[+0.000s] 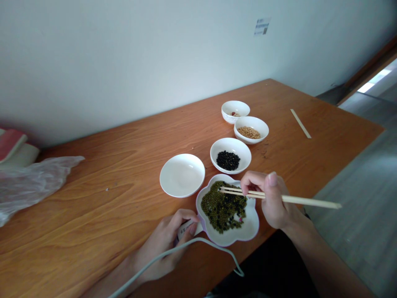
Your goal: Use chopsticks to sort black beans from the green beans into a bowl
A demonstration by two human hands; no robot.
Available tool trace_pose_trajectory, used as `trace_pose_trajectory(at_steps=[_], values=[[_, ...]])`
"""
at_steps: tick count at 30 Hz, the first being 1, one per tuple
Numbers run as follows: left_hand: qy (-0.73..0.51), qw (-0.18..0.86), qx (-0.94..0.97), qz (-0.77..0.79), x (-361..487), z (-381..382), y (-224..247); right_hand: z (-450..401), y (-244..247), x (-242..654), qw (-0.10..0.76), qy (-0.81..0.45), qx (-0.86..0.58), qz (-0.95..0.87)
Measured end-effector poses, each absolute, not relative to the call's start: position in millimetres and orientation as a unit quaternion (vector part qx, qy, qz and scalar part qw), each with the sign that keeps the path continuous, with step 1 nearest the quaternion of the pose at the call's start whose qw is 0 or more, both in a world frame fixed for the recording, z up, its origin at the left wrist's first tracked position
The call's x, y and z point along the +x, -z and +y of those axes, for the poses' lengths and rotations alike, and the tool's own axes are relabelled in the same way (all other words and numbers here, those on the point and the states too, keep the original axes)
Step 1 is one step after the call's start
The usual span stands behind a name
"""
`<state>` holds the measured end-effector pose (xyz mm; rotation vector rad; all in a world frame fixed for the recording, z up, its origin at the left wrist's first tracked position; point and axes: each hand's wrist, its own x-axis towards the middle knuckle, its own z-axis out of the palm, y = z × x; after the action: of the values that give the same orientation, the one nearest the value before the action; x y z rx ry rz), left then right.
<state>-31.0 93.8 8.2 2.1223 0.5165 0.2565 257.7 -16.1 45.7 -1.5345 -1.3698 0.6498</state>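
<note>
My right hand (274, 198) is closed on a pair of wooden chopsticks (305, 201). Their tips lie close together over the green beans (214, 205), which are mixed with black beans in a flower-shaped dish (250, 231). Whether the tips pinch a bean is too small to tell. At the dish's left side, my left hand (169, 244) is closed around its handle (197, 227). Behind the dish stands a white bowl of black beans (228, 160). A bare white bowl (182, 176) is to its left.
Farther back are a bowl of yellow beans (249, 132) and a bowl with a few pale and red pieces (235, 114). A flat wooden stick (300, 123) lies at right, a plastic bag (40, 178) at left. A pale cable (161, 255) crosses before my left hand.
</note>
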Motion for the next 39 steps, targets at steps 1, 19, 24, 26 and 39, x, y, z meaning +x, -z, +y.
trace_pose_trajectory(at_steps=[1, 19, 24, 26, 39], values=[[-0.106, 0.454, 0.86, 0.208, -30.7, 93.9, -8.8, -16.0, -45.9, 257.3, 0.473, -0.265, -0.626, -0.559], [-0.106, 0.458, 0.86, 0.202, -30.1, 94.0, -9.6, -15.9, -39.2, 257.3, 0.493, -0.252, -0.611, -0.566], [-0.106, 0.461, 0.858, 0.2, -31.0, 94.0, -9.1, -14.2, -38.8, 255.3, 0.495, -0.247, -0.614, -0.563], [-0.104, 0.46, 0.858, 0.202, -31.0, 94.0, -9.2, -13.5, -38.9, 255.1, 0.492, -0.246, -0.619, -0.561], [-0.108, 0.46, 0.857, 0.203, -30.8, 93.8, -10.1, -16.8, -39.5, 256.8, 0.505, -0.245, -0.609, -0.56]])
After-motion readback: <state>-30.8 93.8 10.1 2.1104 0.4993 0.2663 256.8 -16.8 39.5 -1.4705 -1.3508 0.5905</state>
